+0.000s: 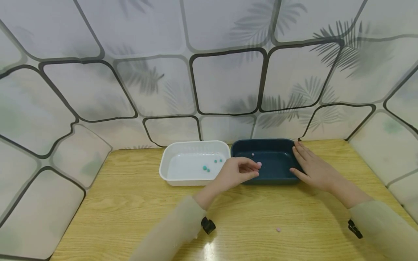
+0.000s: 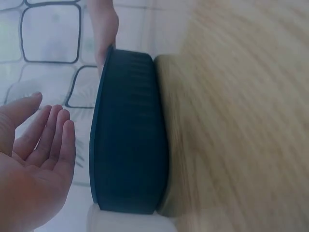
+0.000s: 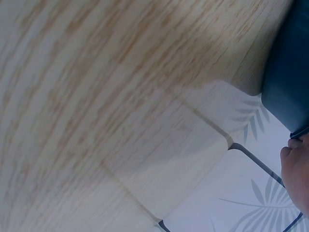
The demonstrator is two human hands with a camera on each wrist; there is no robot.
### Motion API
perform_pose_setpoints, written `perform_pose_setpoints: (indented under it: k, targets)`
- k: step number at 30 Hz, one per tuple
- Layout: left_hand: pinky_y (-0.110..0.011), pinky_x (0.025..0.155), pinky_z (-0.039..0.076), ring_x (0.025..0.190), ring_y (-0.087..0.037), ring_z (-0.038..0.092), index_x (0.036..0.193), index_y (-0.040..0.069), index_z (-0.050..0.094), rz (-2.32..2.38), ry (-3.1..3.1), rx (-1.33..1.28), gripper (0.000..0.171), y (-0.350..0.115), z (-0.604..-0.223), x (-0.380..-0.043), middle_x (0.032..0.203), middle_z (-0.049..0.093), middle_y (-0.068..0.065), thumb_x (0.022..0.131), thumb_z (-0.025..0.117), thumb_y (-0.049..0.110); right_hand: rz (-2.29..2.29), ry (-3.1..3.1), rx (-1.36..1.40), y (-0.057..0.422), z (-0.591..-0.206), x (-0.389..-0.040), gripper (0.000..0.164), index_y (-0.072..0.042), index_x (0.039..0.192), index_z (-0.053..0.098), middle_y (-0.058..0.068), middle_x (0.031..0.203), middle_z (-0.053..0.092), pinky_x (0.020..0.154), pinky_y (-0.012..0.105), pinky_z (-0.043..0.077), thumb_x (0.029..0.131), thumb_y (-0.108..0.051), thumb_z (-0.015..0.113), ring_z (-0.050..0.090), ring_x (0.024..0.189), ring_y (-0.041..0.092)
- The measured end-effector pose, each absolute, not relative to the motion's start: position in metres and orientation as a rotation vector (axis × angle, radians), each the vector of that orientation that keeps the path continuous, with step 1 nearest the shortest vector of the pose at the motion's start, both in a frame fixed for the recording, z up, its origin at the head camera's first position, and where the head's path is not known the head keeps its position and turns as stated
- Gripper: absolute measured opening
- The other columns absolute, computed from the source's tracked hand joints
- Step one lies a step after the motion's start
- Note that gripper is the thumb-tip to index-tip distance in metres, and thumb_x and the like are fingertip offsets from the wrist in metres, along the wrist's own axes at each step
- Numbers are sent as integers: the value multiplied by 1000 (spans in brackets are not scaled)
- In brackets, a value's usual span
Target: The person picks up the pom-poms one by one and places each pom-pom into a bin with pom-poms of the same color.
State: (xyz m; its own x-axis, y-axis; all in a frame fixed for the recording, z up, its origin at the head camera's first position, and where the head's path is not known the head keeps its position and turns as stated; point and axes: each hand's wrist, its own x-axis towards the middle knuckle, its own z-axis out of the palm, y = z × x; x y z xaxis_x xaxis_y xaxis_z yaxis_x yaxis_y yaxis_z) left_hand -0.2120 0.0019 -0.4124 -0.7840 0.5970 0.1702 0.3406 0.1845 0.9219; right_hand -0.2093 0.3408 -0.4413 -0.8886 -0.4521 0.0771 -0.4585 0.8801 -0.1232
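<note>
My left hand (image 1: 236, 170) is over the left part of a dark blue tray (image 1: 281, 180), thumb and fingers apart. A pink bead (image 1: 259, 164) shows right at its fingertips in the head view. The left wrist view shows the hand (image 2: 41, 159) beside the tray wall (image 2: 128, 135), fingers gently bent, with a gap to the thumb. Inside the tray lies another small pink bead (image 1: 253, 154). On the tray's right rim rests my right hand (image 1: 315, 170), fingers extended toward the far corner and thumb toward the front.
A white tray (image 1: 183, 182) stands against the dark one on its left, holding several green beads (image 1: 205, 168). One pink piece (image 1: 278, 230) lies on the wooden table (image 1: 130, 210) near the front. A patterned wall covering (image 1: 228, 83) rises behind the trays and at both sides.
</note>
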Motion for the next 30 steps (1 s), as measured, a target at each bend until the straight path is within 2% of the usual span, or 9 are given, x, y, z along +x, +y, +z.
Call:
perform_pose_setpoints:
  k: [4, 6, 13, 21, 30]
  targets:
    - [-13, 79, 58, 85, 0, 70, 117, -1, 78, 1639, 2194, 909, 20, 5, -416, -202, 111, 79, -19, 98, 76, 5, 207, -3014, 713, 341, -442, -210, 87, 14, 163, 20, 33, 175, 9, 129, 65, 25, 109, -43, 58, 10, 164, 48]
    - [-13, 78, 58, 84, 5, 67, 116, -1, 79, 1636, 2164, 904, 20, 7, -417, -196, 110, 80, -19, 97, 76, 5, 199, -3019, 706, 340, -441, -211, 87, 14, 163, 20, 33, 174, 10, 129, 65, 25, 109, -44, 58, 11, 164, 48]
    - [-12, 81, 59, 89, -6, 76, 117, -5, 78, 1561, 2120, 969, 20, 15, -425, -182, 110, 81, -20, 97, 75, 1, 205, -3016, 709, 339, -441, -211, 87, 15, 163, 22, 34, 174, 12, 128, 65, 27, 109, -45, 56, 13, 163, 50]
    - [-11, 79, 59, 82, 9, 68, 115, -5, 78, 1536, 2018, 948, 21, 26, -447, -169, 110, 80, -22, 97, 77, 3, 210, -3042, 699, 338, -440, -210, 88, 15, 163, 21, 33, 174, 9, 129, 65, 25, 109, -46, 55, 11, 163, 49]
    - [-9, 78, 59, 80, 14, 64, 115, 0, 79, 1357, 2072, 1034, 19, 35, -457, -158, 105, 82, -10, 98, 77, 10, 227, -3018, 700, 338, -440, -209, 87, 14, 163, 20, 33, 175, 9, 130, 64, 25, 110, -46, 54, 9, 165, 46]
